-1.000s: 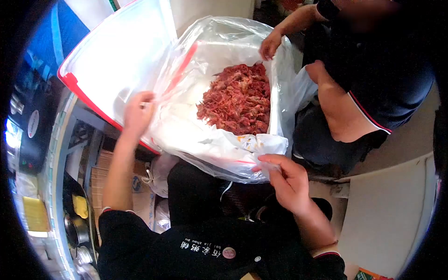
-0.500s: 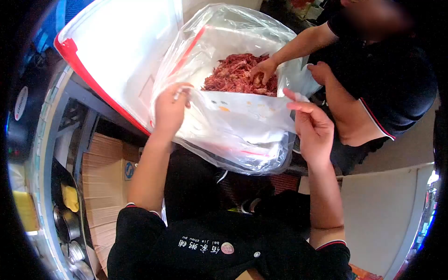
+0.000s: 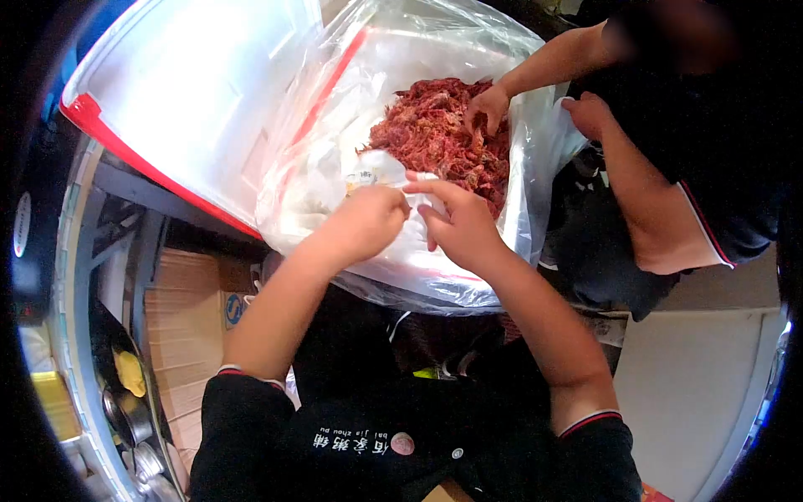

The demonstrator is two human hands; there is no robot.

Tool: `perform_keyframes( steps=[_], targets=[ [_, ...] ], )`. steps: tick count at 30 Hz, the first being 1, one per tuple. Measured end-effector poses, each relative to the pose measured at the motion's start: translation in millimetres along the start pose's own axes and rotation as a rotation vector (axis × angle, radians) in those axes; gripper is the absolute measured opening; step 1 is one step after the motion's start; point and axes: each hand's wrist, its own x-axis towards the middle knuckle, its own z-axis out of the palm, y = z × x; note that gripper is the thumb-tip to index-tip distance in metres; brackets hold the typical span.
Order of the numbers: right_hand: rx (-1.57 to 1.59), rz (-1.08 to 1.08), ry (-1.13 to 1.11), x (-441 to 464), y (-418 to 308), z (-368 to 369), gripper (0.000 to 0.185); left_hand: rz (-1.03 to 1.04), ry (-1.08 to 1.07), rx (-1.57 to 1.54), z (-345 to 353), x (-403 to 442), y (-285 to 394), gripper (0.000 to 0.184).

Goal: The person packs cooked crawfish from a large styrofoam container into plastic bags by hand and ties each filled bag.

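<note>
A thin white plastic bag (image 3: 383,166) with printed marks is bunched between my hands, over the front of a box lined with a clear plastic bag (image 3: 284,180). My left hand (image 3: 368,222) is closed on the white bag, its fingertips partly hidden. Close beside it, my right hand (image 3: 464,222) has bent fingers at the bag's gathered edge, with a bit of white at the index finger. Just beyond lies a heap of shredded-looking red food pieces (image 3: 435,125); their exact kind is unclear. A co-worker's hand (image 3: 488,109) reaches into the heap.
The box's white lid (image 3: 201,92) with a red rim stands raised at the left. A co-worker's other hand (image 3: 590,115) holds whitish plastic at the right. Cardboard (image 3: 188,318) and metal pots (image 3: 130,414) are at the lower left, a pale panel (image 3: 686,393) at the lower right.
My hands have come together from wide apart, and the stretched white bag is now bunched between them. More of the red heap shows. The co-worker's hand stays in it.
</note>
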Motion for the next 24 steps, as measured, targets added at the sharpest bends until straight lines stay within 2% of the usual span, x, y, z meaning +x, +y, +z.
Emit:
perform_keyframes(
  steps=[2,3,5,6,7,8,9,10,11,12,13,14,16,17,18,19,20,22,23,24],
  targets=[
    [-0.007,-0.154,0.085,5,-3,0,0.027,-0.054,-0.088,0.223,26,20,-38,0.021],
    [-0.094,-0.296,0.123,6,1,-2,0.027,-0.053,-0.092,0.221,27,22,-54,0.021],
    [-0.115,-0.223,0.153,-2,8,-13,0.027,-0.449,-0.066,0.404,20,17,-91,0.023],
    [-0.139,-0.162,0.176,-6,12,-21,0.026,-0.630,-0.227,0.416,-3,17,-87,0.039],
    [0.001,0.019,0.168,-10,17,-27,0.027,-0.590,-0.081,0.126,-5,3,-113,0.048],
    [-0.004,0.024,0.174,-15,24,-30,0.027,-0.545,-0.007,0.311,-18,-14,-95,0.047],
    [-0.144,0.031,0.148,-22,32,-30,0.029,-0.742,-0.013,0.415,-22,-26,-71,0.047],
    [-0.280,0.040,0.121,-32,40,-28,0.032,-0.695,0.039,0.330,-23,-38,-42,0.045],
    [-0.433,-0.144,0.034,-47,44,-26,0.036,-0.649,0.092,0.240,-17,-52,-24,0.043],
    [-0.584,-0.331,-0.059,-59,43,-25,0.041,-0.470,0.132,0.120,-6,-67,-27,0.041],
    [-0.581,-0.458,-0.083,-65,34,-25,0.041,-0.210,0.217,-0.035,0,-73,-23,0.036],
    [-0.572,-0.585,-0.110,-70,22,-27,0.042,-0.215,0.208,-0.050,-4,-80,-17,0.036],
    [-0.552,-0.544,-0.071,-71,23,-37,0.037,-0.290,0.124,-0.133,-21,-89,-5,0.037],
    [-0.466,-0.426,0.100,-64,34,-43,0.035,-0.372,0.325,-0.051,-19,-95,-16,0.047],
    [-0.384,-0.314,0.273,-51,45,-48,0.034,-0.296,0.512,0.143,-21,-87,-17,0.056],
    [-0.435,-0.319,0.323,-27,60,-48,0.034,-0.252,0.709,0.351,-23,-79,-18,0.066],
    [-0.486,-0.327,0.375,4,79,-48,0.035,-0.250,0.720,0.343,-24,-64,-18,0.066],
    [-0.695,-0.314,0.494,54,131,-49,0.036,-0.061,0.628,0.465,-27,-40,-21,0.062],
    [-0.775,-0.268,0.510,75,149,-50,0.039,-0.064,0.631,0.465,-27,-28,-25,0.062],
    [-0.853,-0.211,0.519,89,159,-48,0.042,-0.018,0.638,0.494,-25,-18,-32,0.055]
  ],
)
